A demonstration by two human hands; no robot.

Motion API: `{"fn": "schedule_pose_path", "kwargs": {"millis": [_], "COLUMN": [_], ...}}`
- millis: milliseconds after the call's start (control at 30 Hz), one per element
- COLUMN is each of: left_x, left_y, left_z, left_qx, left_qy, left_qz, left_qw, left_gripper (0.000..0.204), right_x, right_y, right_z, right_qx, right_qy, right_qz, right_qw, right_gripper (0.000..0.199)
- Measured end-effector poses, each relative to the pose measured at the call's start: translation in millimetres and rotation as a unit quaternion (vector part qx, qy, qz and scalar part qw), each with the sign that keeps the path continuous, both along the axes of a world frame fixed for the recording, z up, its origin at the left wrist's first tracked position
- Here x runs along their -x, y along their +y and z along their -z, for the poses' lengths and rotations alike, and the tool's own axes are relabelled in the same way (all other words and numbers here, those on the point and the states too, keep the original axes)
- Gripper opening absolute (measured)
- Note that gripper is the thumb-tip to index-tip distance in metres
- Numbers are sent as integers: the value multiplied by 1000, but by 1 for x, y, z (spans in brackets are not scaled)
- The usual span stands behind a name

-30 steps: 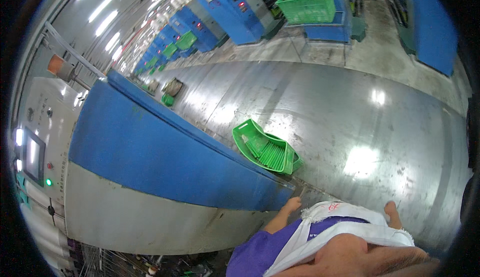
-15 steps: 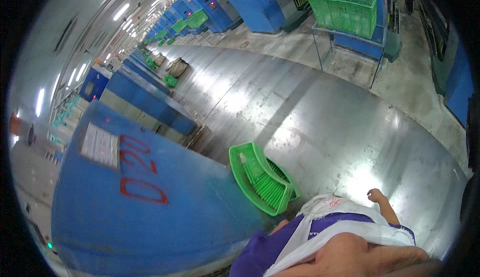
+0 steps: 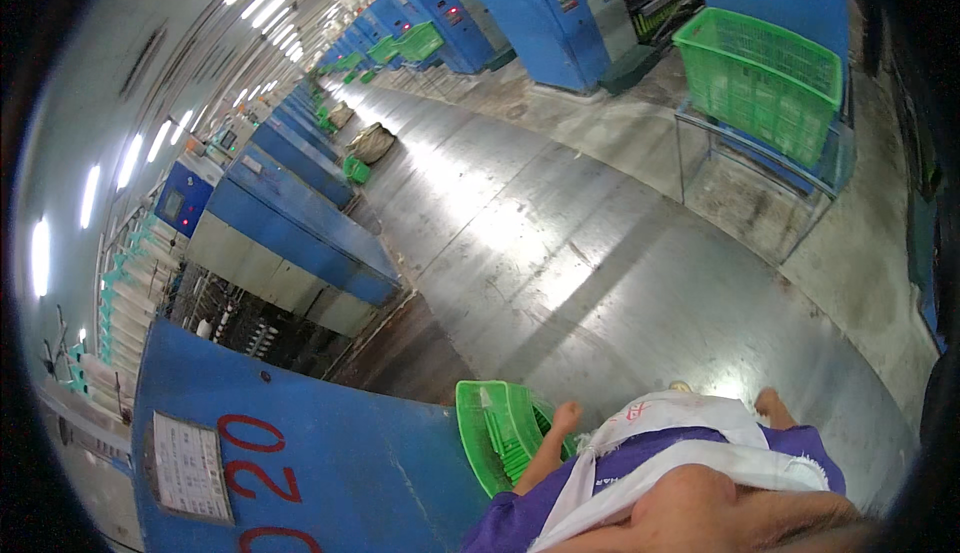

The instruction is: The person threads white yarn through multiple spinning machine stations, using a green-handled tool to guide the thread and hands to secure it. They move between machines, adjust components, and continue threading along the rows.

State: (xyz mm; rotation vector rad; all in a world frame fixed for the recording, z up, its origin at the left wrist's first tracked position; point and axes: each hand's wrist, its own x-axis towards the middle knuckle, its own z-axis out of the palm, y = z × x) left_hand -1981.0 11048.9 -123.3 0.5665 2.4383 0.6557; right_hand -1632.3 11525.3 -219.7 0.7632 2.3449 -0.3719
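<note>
My left hand point(image 3: 565, 417) hangs at my side with its fingers curled and nothing in it. It shows just over the right edge of a green plastic crate point(image 3: 492, 440) that lies tilted on the floor, against a blue machine end panel point(image 3: 330, 473). I cannot tell whether hand and crate touch. My right hand point(image 3: 768, 403) hangs on the other side of my body. It is small and partly hidden behind my purple and white clothing point(image 3: 690, 443), and no object shows in it.
A long shiny grey aisle point(image 3: 560, 243) runs away between rows of blue machines point(image 3: 290, 223). A green basket point(image 3: 765, 78) stands on a metal frame at the right. More green crates point(image 3: 355, 168) and a sack point(image 3: 372, 140) lie farther down the aisle.
The view has swung from the blue machine side toward the aisle. The green crate now shows lower, right by my left hand. Both arms stay hanging at my sides.
</note>
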Motion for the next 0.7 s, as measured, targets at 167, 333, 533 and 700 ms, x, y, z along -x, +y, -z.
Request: {"fn": "schedule_pose_path", "kwargs": {"millis": [167,333,533,700], "left_x": [20,107,286,450], "left_y": [-36,-43,-56,-72], "left_z": [6,28,44,36], "left_qx": [59,148,119,54], "left_qy": [-149,-219,-207,-158], "left_qz": [-173,-236,-262,-290], "left_qw": [972,935,935,942], "left_gripper": [39,39,39,39], "right_x": [274,492,630,711], "right_y": [99,92,34,18], "right_z": [-61,-125,-93,-38], "right_qx": [16,57,118,135], "right_qy": [153,179,105,-20], "right_qz": [-41,-29,-143,-220], "right_qw": [987,982,977,966], "right_gripper": [21,27,27,26]}}
